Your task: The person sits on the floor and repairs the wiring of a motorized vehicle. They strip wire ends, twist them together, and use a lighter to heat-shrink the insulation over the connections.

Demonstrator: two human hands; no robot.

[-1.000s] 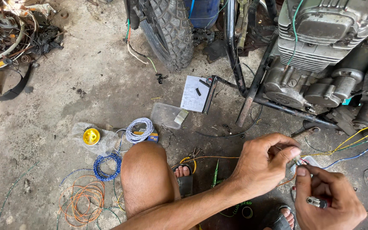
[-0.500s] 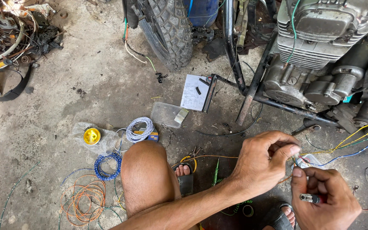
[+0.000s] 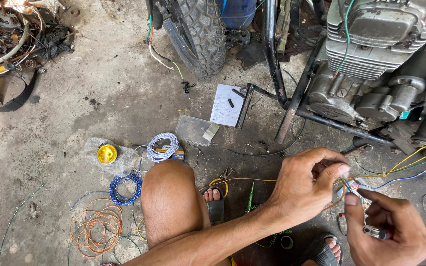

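Note:
My left hand [image 3: 304, 184] is closed around a bundle of thin coloured wires [image 3: 410, 165] that runs off to the right toward the motorcycle. Its thumb and fingers pinch the wire ends close to my right hand. My right hand [image 3: 388, 231] grips a small metal hand tool [image 3: 373, 230] with a dark tip, its forefinger stretched up against the wire ends. Both hands meet just below the motorcycle engine [image 3: 366, 64]. My bare knee [image 3: 168, 194] is bent up to the left of my forearm.
On the concrete floor lie a white wire coil [image 3: 162, 146], a blue coil [image 3: 125, 188], orange wire loops [image 3: 96, 229], a yellow round tin [image 3: 107, 154], a clear plastic lid [image 3: 194, 129] and a paper sheet [image 3: 227, 104]. A tyre [image 3: 198, 34] and frame tubes stand behind.
My right hand has risen slightly toward the left hand, its forefinger now at the pinched wire ends. The view has barely shifted.

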